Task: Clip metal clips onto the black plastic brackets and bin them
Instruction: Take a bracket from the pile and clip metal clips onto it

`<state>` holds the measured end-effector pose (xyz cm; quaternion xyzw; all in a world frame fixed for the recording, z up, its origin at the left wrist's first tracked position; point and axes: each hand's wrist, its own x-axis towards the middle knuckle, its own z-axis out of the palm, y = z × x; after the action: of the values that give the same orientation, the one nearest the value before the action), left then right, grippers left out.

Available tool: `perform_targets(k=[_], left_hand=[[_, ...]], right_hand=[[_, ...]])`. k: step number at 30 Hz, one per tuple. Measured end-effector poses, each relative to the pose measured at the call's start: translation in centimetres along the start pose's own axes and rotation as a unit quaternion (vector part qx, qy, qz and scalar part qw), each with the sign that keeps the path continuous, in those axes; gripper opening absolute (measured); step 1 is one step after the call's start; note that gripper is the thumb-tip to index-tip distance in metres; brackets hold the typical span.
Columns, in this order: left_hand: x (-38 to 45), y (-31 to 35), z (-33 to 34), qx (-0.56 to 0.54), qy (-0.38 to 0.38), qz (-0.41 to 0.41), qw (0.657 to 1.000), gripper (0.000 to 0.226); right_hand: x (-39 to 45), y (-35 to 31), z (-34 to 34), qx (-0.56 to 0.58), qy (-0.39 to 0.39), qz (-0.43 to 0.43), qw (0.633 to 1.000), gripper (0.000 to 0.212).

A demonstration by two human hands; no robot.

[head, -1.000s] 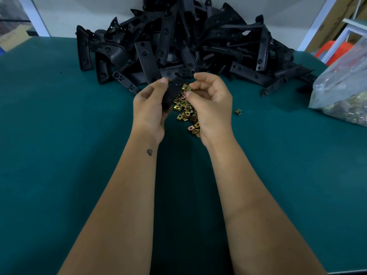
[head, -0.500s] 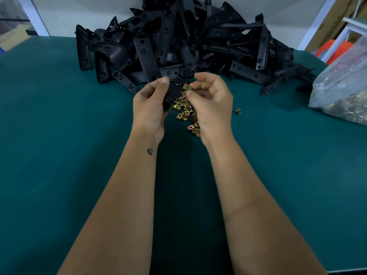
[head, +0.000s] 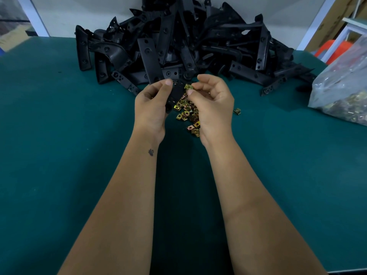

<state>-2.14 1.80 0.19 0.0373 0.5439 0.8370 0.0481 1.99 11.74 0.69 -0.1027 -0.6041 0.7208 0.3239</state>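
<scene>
On the green table point(head: 59, 155), left hand point(head: 152, 108) grips a bracket point(head: 175, 94); right hand point(head: 213, 105) pinches a clip point(head: 188, 87).

A green table point(head: 59, 155) with an orange stool point(head: 327, 50) beyond its far right corner.

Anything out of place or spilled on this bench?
One metal clip lies alone on the green table, right of the loose clip pile. Otherwise nothing stands out.
</scene>
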Motion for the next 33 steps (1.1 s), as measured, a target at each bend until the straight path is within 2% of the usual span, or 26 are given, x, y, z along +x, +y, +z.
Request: perform_targets(k=[6,11,15,24,33], left_hand=[[0.08,-0.28,0.02,0.017,-0.003,0.007,1.000,0.011],[0.04,-0.07,0.07,-0.005,0.004,-0.003,1.000,0.012],[0.09,0.03,0.02,-0.021,0.008,-0.010,1.000,0.013],[0.28,-0.28,-0.07,0.000,0.004,-0.003,1.000,0.015],[0.42,-0.49,-0.27,0.044,0.015,0.005,0.999,0.008]], right_hand=[[-0.20,0.04,0.13,0.006,-0.002,0.010,1.000,0.032],[0.06,-0.05,-0.12,0.065,0.025,0.053,0.996,0.030],[0.07,0.12,-0.22,0.032,0.024,0.049,0.998,0.032],[-0.09,0.29,0.06,0.037,0.008,0.048,0.998,0.031],[-0.06,0.10,0.10,0.155,-0.007,0.098,0.983,0.019]])
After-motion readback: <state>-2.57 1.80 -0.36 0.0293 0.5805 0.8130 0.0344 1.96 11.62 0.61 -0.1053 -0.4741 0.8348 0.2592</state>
